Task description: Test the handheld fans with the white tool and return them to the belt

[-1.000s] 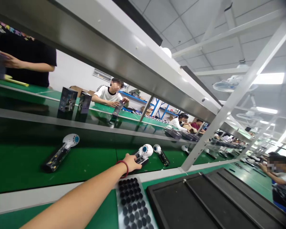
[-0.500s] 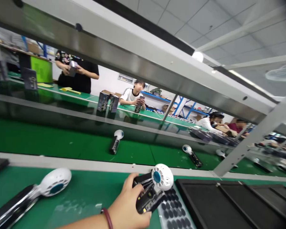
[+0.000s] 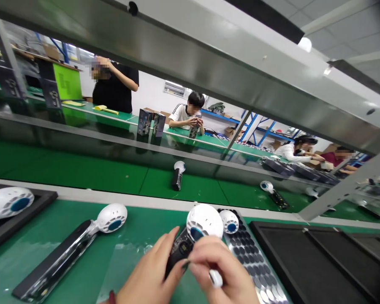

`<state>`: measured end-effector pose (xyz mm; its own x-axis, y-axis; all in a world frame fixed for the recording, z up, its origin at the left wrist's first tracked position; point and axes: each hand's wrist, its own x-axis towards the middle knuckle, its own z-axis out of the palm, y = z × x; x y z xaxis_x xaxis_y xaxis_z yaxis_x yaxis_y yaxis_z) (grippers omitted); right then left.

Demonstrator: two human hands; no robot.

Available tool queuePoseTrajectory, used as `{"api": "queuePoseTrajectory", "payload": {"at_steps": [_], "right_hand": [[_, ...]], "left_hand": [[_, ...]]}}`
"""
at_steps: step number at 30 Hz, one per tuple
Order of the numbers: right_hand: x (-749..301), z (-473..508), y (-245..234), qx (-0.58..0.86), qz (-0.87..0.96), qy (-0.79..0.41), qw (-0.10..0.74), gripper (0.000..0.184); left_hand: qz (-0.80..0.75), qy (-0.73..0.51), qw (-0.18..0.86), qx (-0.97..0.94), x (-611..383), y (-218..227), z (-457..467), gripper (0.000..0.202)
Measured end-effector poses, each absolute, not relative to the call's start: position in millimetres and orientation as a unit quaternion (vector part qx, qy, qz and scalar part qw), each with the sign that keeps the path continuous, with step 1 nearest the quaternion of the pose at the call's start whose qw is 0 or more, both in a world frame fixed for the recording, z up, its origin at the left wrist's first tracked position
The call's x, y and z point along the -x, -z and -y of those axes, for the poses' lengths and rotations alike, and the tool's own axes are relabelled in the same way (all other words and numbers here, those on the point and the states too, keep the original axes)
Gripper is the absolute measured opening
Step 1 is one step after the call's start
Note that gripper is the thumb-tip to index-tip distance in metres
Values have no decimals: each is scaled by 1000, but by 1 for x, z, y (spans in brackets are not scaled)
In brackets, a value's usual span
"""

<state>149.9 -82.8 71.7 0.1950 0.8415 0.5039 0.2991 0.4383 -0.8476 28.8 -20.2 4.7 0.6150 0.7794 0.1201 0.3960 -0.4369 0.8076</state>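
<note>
Low over the green counter [image 3: 82, 181], left hand [image 3: 148, 280] and right hand [image 3: 223, 274] are gripping one handheld fan [image 3: 193, 236], four more fans lying around, dotted sheet [image 3: 256, 270] underneath.

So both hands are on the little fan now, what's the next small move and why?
Probably steady the fan in the left hand and let the right hand work its dark handle, since those fingers already pinch there, beside the sheet of black dots.

Spare fan [image 3: 69, 247] on bench; black tray [image 3: 319, 261] right.
</note>
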Motion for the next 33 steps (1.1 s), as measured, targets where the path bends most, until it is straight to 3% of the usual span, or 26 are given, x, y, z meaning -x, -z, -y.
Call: {"api": "queuePoseTrajectory", "payload": {"at_steps": [5, 14, 19, 24, 28, 33], "right_hand": [[-153, 56, -71, 567, 500, -273, 595, 5], [-163, 36, -46, 596, 431, -330, 591, 15], [-166, 36, -37, 627, 396, -356, 568, 20], [-159, 43, -27, 649, 524, -320, 449, 7], [-155, 46, -22, 658, 608, -259, 362, 20], [-154, 47, -20, 666, 631, -236, 321, 24]], "left_hand": [[-368, -271, 415, -787, -17, 4, 16, 40], [-422, -326, 581, -614, -18, 34, 12, 45], [-431, -336, 609, -574, -24, 34, 13, 42], [-471, -339, 592, -559, -24, 42, 9, 52], [-462, -338, 563, -596, -20, 43, 6, 51], [-451, -321, 579, -598, -19, 42, 5, 50]]}}
